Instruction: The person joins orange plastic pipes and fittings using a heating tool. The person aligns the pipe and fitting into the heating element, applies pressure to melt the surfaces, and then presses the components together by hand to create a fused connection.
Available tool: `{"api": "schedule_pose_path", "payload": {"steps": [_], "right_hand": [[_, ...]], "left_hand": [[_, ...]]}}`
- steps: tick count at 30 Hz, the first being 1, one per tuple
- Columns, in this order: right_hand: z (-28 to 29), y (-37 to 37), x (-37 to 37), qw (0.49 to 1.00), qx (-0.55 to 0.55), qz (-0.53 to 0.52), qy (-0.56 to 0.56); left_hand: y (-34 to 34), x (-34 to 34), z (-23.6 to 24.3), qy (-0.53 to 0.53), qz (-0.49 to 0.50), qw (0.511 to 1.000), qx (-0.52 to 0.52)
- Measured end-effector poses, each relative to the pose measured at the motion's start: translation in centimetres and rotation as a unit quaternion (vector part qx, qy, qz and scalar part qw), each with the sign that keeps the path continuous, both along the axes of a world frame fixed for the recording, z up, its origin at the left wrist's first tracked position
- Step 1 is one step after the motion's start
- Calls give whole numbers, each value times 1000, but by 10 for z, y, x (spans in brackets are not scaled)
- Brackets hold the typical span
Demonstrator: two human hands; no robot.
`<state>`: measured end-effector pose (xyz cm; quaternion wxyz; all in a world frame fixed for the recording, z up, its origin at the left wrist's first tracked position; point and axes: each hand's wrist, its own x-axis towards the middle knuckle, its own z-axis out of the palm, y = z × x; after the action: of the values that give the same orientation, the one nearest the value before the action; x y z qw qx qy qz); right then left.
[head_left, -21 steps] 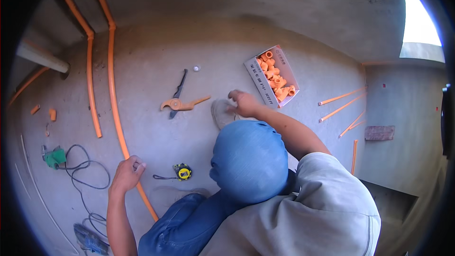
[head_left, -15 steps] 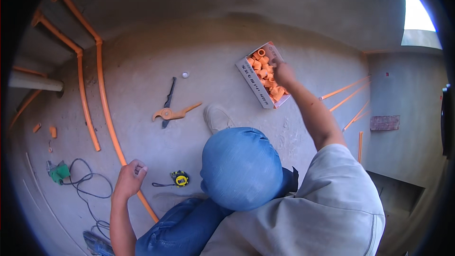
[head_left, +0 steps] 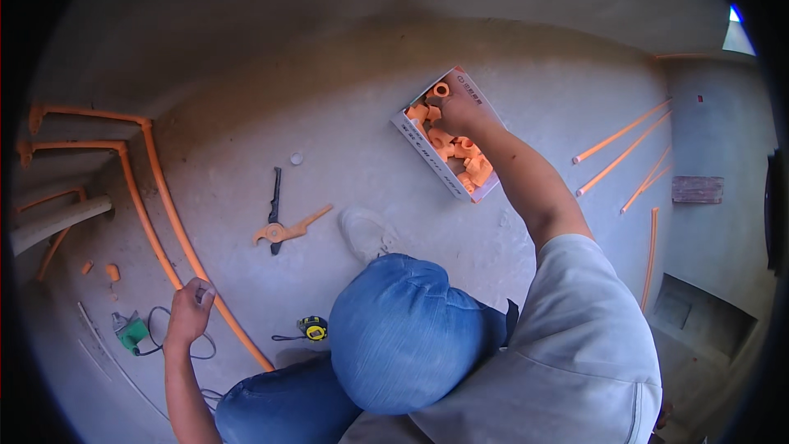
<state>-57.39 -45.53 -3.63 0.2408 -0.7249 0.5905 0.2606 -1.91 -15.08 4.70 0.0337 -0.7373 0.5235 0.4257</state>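
I reach with my right hand (head_left: 459, 112) into an open cardboard box (head_left: 435, 161) of orange pipe fittings (head_left: 466, 154); its fingers are among the fittings, partly hidden. At lower left, my left hand (head_left: 191, 310) is raised with fingers curled together, over or beside a long orange pipe (head_left: 233, 321); any contents are hidden. Between the hands, an orange pipe cutter (head_left: 306, 220) lies crossed over a black tool (head_left: 276, 183), with a small white round piece (head_left: 296, 159) nearby. A yellow-and-black tape measure (head_left: 313, 329) lies beside my bent knee in blue jeans.
Orange pipe runs (head_left: 140, 222) bend along the left beside a pale thick pipe (head_left: 62, 220). A green power tool (head_left: 131, 333) with a cord lies lower left. Several orange pipes (head_left: 612, 152) lie at the right, near a wooden board (head_left: 697, 189) and a dark recess (head_left: 699, 312).
My right hand has moved up from near my shoe into the box of fittings. The camera's view has shifted; my left hand stays low at the left with curled fingers.
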Motion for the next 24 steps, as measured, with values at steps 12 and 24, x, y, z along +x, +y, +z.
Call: {"api": "schedule_pose_path", "payload": {"steps": [12,24], "right_hand": [[-38,-8,-20,974,-80,211,7],[70,79,98,925,-151,-72,-342]], "left_hand": [[-89,-61,21,-10,-88,996,-4],[-120,-115,23,258,-38,965,-13]]}}
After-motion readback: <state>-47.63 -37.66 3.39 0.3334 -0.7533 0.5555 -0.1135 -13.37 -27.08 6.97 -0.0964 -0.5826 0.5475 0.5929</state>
